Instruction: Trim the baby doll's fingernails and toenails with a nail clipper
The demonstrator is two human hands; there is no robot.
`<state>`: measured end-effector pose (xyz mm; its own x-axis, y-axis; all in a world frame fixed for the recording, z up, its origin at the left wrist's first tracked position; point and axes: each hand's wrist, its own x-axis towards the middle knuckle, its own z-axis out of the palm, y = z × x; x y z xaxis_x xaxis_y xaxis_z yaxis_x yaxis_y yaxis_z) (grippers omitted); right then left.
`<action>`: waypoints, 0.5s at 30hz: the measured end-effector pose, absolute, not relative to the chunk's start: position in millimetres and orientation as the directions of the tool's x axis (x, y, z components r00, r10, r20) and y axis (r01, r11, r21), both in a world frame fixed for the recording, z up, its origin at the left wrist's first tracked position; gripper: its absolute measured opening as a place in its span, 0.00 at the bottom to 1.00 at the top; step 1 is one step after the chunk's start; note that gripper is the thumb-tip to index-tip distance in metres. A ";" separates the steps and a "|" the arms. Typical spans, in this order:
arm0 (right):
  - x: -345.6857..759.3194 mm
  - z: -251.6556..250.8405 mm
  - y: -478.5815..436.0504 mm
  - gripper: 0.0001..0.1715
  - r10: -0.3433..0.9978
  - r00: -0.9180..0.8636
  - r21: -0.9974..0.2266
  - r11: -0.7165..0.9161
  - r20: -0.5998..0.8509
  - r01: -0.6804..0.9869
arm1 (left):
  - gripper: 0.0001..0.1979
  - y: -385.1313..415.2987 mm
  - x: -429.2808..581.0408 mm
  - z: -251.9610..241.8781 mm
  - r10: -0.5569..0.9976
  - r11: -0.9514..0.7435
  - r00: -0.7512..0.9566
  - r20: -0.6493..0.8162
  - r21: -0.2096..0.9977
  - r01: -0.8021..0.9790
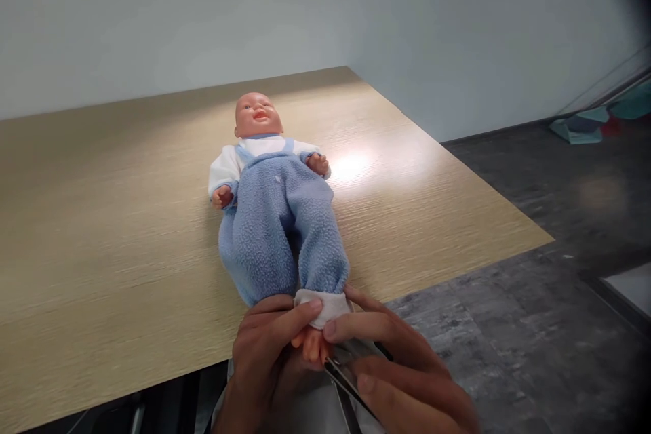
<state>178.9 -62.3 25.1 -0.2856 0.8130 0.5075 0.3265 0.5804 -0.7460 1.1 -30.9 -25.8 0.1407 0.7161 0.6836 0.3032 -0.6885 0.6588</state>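
A baby doll (pixel 277 207) in a blue fleece romper and white shirt lies on its back on the wooden table (pixel 102 230), head away from me. Its feet hang over the near edge. My left hand (pixel 269 359) is closed around the doll's bare foot (pixel 311 346), thumb across the white cuff. My right hand (pixel 401 369) pinches a small metal tool, apparently nail clippers (pixel 346 376), with its tip right at the doll's toes.
The table's right edge runs diagonally to a corner (pixel 552 241), with dark grey floor (pixel 534 325) beyond. A pale wall stands behind the table. Teal and red items (pixel 595 123) lie on the floor at far right.
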 end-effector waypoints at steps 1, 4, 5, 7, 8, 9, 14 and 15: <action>177.5 29.2 -61.8 0.18 0.822 -0.262 -0.756 0.568 0.505 0.325 | 0.17 -29.7 1.7 -26.0 0.693 -0.710 0.138 0.707 0.638 0.300; 174.3 37.9 -57.1 0.15 0.819 -0.232 -0.742 0.574 0.525 0.346 | 0.18 -26.9 2.7 -27.2 0.643 -0.752 0.140 0.753 0.587 0.299; 173.8 39.7 -55.0 0.16 0.791 -0.241 -0.708 0.611 0.563 0.354 | 0.18 -26.4 2.8 -27.5 0.643 -0.753 0.146 0.751 0.587 0.299; 173.5 42.7 -51.8 0.17 0.740 -0.260 -0.642 0.669 0.620 0.374 | 0.19 -26.2 2.9 -27.6 0.647 -0.752 0.153 0.747 0.593 0.288; 173.6 44.4 -51.2 0.18 0.736 -0.276 -0.628 0.674 0.619 0.389 | 0.18 -26.4 3.0 -27.5 0.651 -0.750 0.156 0.742 0.600 0.279; 173.9 46.2 -51.2 0.19 0.747 -0.290 -0.630 0.663 0.599 0.406 | 0.18 -26.8 3.2 -27.4 0.656 -0.747 0.159 0.737 0.606 0.272; 174.8 52.5 -52.0 0.22 0.802 -0.312 -0.711 0.596 0.509 0.372 | 0.17 -31.1 4.4 -29.8 0.681 -0.727 0.142 0.719 0.639 0.252; 174.5 52.2 -51.1 0.22 0.788 -0.310 -0.706 0.615 0.532 0.351 | 0.17 -32.1 4.6 -30.9 0.688 -0.720 0.136 0.713 0.646 0.255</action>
